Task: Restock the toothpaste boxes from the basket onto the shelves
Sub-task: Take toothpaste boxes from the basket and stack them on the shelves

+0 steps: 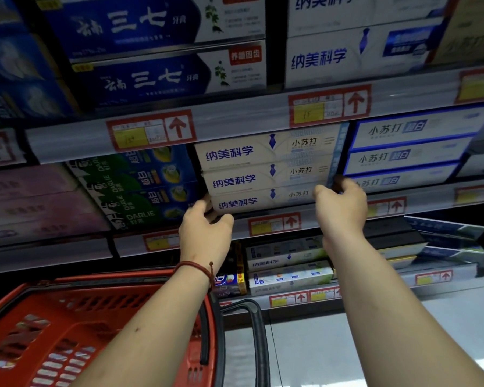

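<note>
A stack of three cream toothpaste boxes with blue lettering stands on the middle shelf (263, 219). My left hand (206, 233) grips the left end of the bottom box (252, 201), thumb on its front lower corner. My right hand (341, 205) holds the right end of the same box, fingers curled behind it. The two boxes above (249, 166) rest on it. The red basket (39, 317) sits at the lower left under my left forearm; what I can see of its inside holds no boxes.
Green Darlie boxes (140, 188) stand left of the stack, white-and-blue boxes (403, 157) right of it. Blue boxes (140, 48) and white boxes (347, 51) fill the shelf above. More boxes (288, 263) lie on the lower shelf. Red price tags line the shelf edges.
</note>
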Demonstrator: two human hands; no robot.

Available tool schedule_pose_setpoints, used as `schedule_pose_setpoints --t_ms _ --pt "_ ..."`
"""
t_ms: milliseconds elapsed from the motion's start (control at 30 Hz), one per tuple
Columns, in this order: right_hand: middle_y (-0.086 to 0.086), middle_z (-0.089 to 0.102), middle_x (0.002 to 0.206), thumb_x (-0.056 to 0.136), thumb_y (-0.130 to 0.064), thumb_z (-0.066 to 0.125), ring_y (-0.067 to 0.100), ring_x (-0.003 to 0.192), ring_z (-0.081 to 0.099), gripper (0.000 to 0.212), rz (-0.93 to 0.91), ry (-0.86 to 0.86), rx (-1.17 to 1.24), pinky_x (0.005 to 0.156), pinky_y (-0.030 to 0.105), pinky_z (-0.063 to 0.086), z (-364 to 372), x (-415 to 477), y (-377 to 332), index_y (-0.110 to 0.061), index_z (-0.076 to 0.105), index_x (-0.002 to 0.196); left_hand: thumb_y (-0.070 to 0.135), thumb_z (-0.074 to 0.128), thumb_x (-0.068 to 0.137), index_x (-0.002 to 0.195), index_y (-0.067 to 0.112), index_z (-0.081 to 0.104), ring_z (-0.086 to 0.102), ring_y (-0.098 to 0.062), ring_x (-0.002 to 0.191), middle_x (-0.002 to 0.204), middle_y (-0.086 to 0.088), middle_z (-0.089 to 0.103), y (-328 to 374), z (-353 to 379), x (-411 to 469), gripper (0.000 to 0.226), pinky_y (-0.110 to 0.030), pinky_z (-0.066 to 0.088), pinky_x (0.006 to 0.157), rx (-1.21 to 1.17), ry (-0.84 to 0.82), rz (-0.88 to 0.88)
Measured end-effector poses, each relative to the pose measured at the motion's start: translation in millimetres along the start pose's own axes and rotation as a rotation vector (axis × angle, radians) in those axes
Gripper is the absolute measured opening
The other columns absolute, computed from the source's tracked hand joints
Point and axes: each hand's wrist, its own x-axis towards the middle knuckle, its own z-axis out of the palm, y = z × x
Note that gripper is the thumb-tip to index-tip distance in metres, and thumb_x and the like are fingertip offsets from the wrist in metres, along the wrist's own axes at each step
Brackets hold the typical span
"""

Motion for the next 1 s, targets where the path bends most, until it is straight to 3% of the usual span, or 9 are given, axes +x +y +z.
schedule_pose_setpoints --t_ms 100,200,333,500,600,733,867,1000 --pt "0.005 0.067 0.118 0.088 -0.027 0.059 0.026 0.107 0.062 0.038 0.019 0.0 0.027 0.092 0.036 0.051 -3.7 0.8 -4.6 -0.017 0.068 0.123 0.019 0.065 0.087 0.11 0.03 0.062 0.066 -0.02 0.099 0.107 -0.001 0.071 -0.6 0.0 3.5 0.025 -0.029 0.052 0.087 -0.004 0.056 0.0" --pt "0.001 0.07 0.108 0.093 -0.025 0.054 0.027 0.103 0.063 0.03 -0.021 0.05 0.039 0.083 0.032 0.049 -10.7 -1.1 -14.0 -0.018 0.07 0.117 0.02 0.068 0.085 0.123 0.021 0.063 0.064 -0.02 0.1 0.117 -0.001 0.064 3.1 0.1 6.8 0.038 -0.03 0.053 0.085 0.028 0.137 0.063" --pt "-0.002 0.068 0.116 0.092 -0.026 0.055 0.02 0.107 0.062 0.033 -0.128 0.041 0.005 0.096 0.042 0.053 -14.4 -6.1 -29.8 -0.025 0.067 0.123 0.016 0.067 0.088 0.124 0.014 0.061 0.053 -0.016 0.1 0.12 0.0 0.052 17.8 -4.3 11.3 0.036 -0.026 0.043 0.083 0.027 0.251 0.099" --pt "-0.005 0.068 0.115 0.089 -0.025 0.059 0.018 0.106 0.062 0.029 -0.135 -0.002 0.028 0.093 0.038 0.053 -11.6 -6.8 -39.6 -0.03 0.068 0.116 0.022 0.065 0.089 0.098 0.013 0.069 0.057 -0.017 0.086 0.108 -0.005 0.061 25.5 -7.3 19.5 0.013 -0.026 0.042 0.074 -0.001 0.26 0.121" --pt "-0.004 0.066 0.118 0.089 -0.023 0.061 0.018 0.107 0.061 0.031 -0.12 -0.006 0.038 0.091 0.035 0.051 -10.8 -6.9 -40.7 -0.028 0.067 0.119 0.023 0.066 0.086 0.084 0.017 0.068 0.062 -0.023 0.085 0.099 -0.008 0.066 25.4 -6.4 23.4 0.007 -0.035 0.053 0.074 -0.031 0.271 0.114" --pt "-0.003 0.064 0.122 0.088 -0.023 0.063 0.019 0.111 0.059 0.037 -0.108 -0.003 0.039 0.094 0.035 0.05 -9.4 -6.9 -41.4 -0.025 0.065 0.125 0.024 0.068 0.082 0.071 0.033 0.064 0.067 -0.026 0.087 0.09 -0.002 0.072 28.7 -8.6 20.5 0.015 -0.042 0.059 0.08 -0.074 0.289 0.1" --pt "-0.003 0.063 0.122 0.088 -0.023 0.064 0.019 0.112 0.059 0.036 -0.108 -0.011 0.042 0.095 0.037 0.051 -11.6 -9.0 -42.4 -0.025 0.065 0.124 0.018 0.069 0.084 0.069 0.038 0.062 0.068 -0.018 0.084 0.082 0.01 0.071 31.8 -10.8 15.0 0.026 -0.037 0.06 0.082 -0.098 0.285 0.081" --pt "-0.004 0.063 0.125 0.087 -0.023 0.064 0.019 0.115 0.059 0.043 -0.111 -0.029 0.03 0.1 0.042 0.051 -12.5 -10.9 -43.4 -0.025 0.063 0.13 0.016 0.069 0.085 0.078 0.033 0.065 0.067 -0.015 0.085 0.086 0.01 0.07 31.7 -11.5 13.6 0.019 -0.037 0.06 0.083 -0.077 0.251 0.091"
